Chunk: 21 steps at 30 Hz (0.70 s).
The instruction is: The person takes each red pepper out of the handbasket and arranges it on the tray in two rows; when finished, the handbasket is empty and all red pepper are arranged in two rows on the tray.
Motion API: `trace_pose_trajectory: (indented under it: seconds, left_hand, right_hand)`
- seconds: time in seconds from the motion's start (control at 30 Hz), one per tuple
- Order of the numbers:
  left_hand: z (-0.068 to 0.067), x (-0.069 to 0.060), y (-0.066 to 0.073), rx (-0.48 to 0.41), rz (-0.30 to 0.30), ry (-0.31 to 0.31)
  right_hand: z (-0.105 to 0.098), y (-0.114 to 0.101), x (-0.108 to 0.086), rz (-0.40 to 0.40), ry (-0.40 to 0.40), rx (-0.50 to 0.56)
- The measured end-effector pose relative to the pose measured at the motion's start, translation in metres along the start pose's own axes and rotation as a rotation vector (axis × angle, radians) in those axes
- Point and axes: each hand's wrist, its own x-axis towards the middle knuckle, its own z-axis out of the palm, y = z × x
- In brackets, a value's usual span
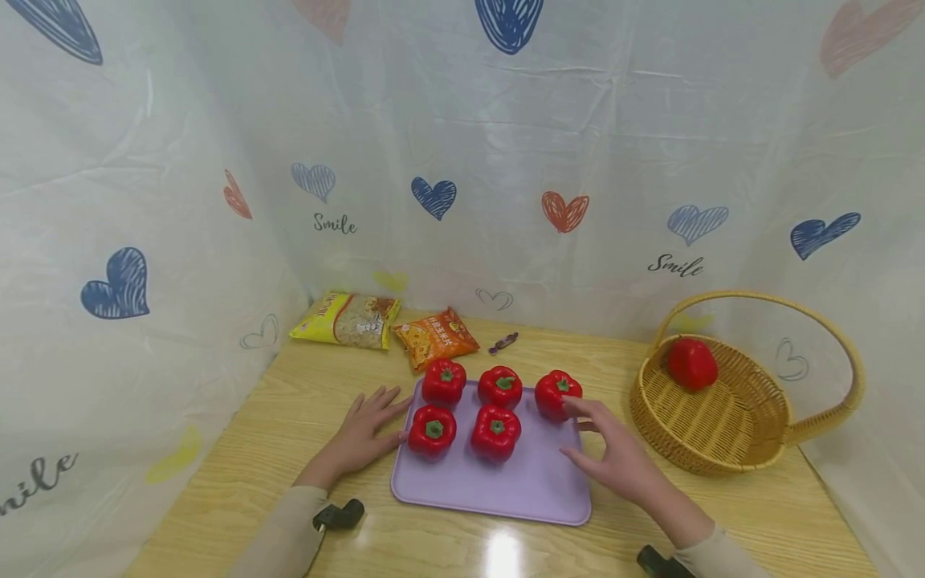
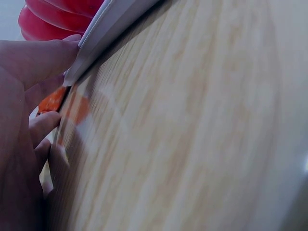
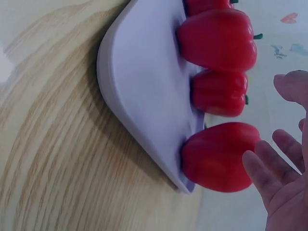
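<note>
Several red bell peppers stand on a lilac tray [image 1: 535, 490], among them a back-right pepper [image 1: 555, 393], a front-left pepper [image 1: 432, 433] and a front-middle pepper [image 1: 495, 435]. My right hand [image 1: 614, 453] is at the tray's right side, thumb and fingers apart, fingertips by the back-right pepper [image 3: 216, 156]; whether they touch it I cannot tell. At the tray's left edge rests my left hand [image 1: 364, 433], fingers spread, its thumb [image 2: 53, 60] against the rim. One more red bell pepper [image 1: 691, 364] lies in a wicker basket [image 1: 737, 449] on the right.
Behind the tray lie a yellow snack bag [image 1: 347, 319], an orange snack bag [image 1: 437, 337] and a small purple wrapped candy [image 1: 503, 343]. The basket's tall handle [image 1: 831, 421] arches up at the right. A heart-printed curtain [image 1: 499, 144] surrounds the wooden table [image 1: 253, 449].
</note>
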Motion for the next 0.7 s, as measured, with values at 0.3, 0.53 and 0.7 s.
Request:
trace_pose_trajectory:
  seconds: [0.3,0.53,0.7]
  left_hand:
    - [0.001,-0.001,0.0,-0.012,-0.004,0.0]
    - [0.0,-0.001,-0.001,-0.015,-0.002,0.006]
    - [0.0,-0.001,0.0,-0.019,-0.002,0.003]
  right_hand:
    - [-0.017,0.009,-0.006,0.0,0.049,-0.042]
    - [-0.03,0.017,-0.008,0.029,0.062,-0.063]
    - [-0.042,0.023,-0.008,0.051,0.071,-0.053]
